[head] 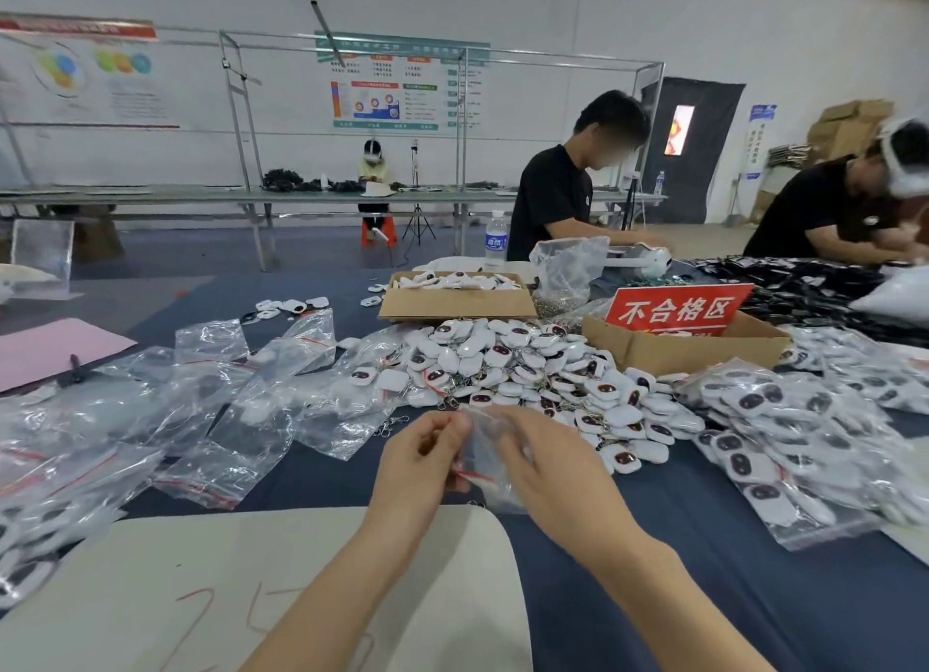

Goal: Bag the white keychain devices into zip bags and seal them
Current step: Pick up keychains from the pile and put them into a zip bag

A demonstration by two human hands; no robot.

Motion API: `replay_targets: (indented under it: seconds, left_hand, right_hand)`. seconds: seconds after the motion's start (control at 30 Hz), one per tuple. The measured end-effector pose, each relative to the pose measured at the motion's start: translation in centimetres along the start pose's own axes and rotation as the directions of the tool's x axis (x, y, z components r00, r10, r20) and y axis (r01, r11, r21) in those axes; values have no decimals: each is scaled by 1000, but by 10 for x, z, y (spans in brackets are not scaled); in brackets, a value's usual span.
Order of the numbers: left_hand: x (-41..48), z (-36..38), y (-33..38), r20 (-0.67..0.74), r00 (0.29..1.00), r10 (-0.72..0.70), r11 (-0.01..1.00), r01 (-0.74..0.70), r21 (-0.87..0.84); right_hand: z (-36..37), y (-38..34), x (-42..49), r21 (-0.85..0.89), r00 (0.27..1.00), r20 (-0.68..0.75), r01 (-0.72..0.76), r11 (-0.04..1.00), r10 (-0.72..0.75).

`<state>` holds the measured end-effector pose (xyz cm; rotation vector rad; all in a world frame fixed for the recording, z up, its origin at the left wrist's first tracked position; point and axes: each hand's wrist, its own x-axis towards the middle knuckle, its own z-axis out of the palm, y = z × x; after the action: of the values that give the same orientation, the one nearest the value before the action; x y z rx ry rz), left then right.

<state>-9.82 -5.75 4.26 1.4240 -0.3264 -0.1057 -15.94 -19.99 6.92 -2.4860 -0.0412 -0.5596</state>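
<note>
Nearest, both forearms are reaching over a pale sheet (251, 581) lying on the bench (704, 571). The left hand (420, 465) and right hand (548, 463) are meeting on one small zip bag (485, 453). Their fingers (450, 432) are curling and pinching its red-lined mouth from either side.

The bag is blurring, so I cannot tell whether a device is inside. The grip suggests the mouth is being parted or pressed closed. The next move is calling for either slipping a device in or running the pinch along the strip.

Just beyond the fingers, loose white keychain devices (528, 370) are lying heaped. Left of the fingers, empty bags (226, 410) are sprawling. Right of them, filled bags (784, 450) are piling up. Farther beyond, a cardboard box (668, 352) is carrying a red sign (676, 309).
</note>
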Motion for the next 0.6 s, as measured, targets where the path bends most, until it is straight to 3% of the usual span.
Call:
replay_targets:
  seconds: [0.1, 0.2, 0.3, 0.47, 0.6]
  left_hand:
    - [0, 1, -11, 129, 985, 116, 916, -156, 369]
    - [2, 2, -26, 291, 957, 5, 750, -195, 632]
    - [4, -1, -42, 295, 952, -83, 700, -155, 697]
    - [7, -16, -51, 311, 947, -79, 637, -192, 747]
    - [25, -37, -42, 250, 958, -141, 678, -91, 730]
  right_hand:
    - [-8, 1, -3, -133, 993, -86, -92, 987, 81]
    - [-4, -5, -7, -250, 997, -30, -77, 965, 72]
    - [10, 4, -7, -239, 999, -9, -50, 970, 49]
    - [53, 46, -3, -133, 992, 29, -115, 984, 120]
    - [76, 65, -7, -173, 997, 51, -41, 984, 50]
